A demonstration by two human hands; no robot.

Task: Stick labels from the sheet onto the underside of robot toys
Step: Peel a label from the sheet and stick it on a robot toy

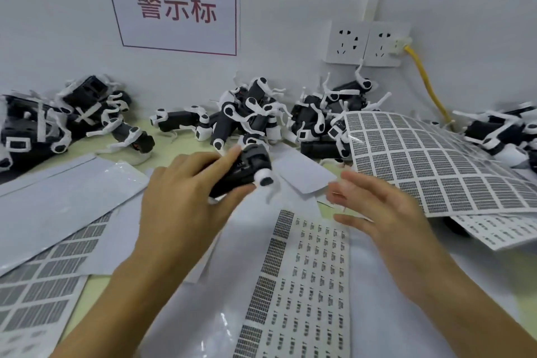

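- Left hand grasping a black-and-white robot toy, thumb below and forefinger along the top, held above the bench just in front of the middle heap of robot toys.
- Right hand released, fingers spread and blurred, holding nothing visible, hovering between the held toy and the curled label sheet, over the top edge of the flat label sheet.
- Toy's long axis lying from lower left to upper right, slightly tilted up; white leg joint at the near right end, thin white leg hanging down from it. Underside not clearly shown; facing cannot be told.
- Likely trouble: loose dangling legs snagging on sheets when the toy is turned over.
- Also likely: label creasing or sticking to fingertips during peeling, since sheets overlap and one arches off the bench.
- Possible mix-up between labelled and unlabelled toys, heaps lying close together.
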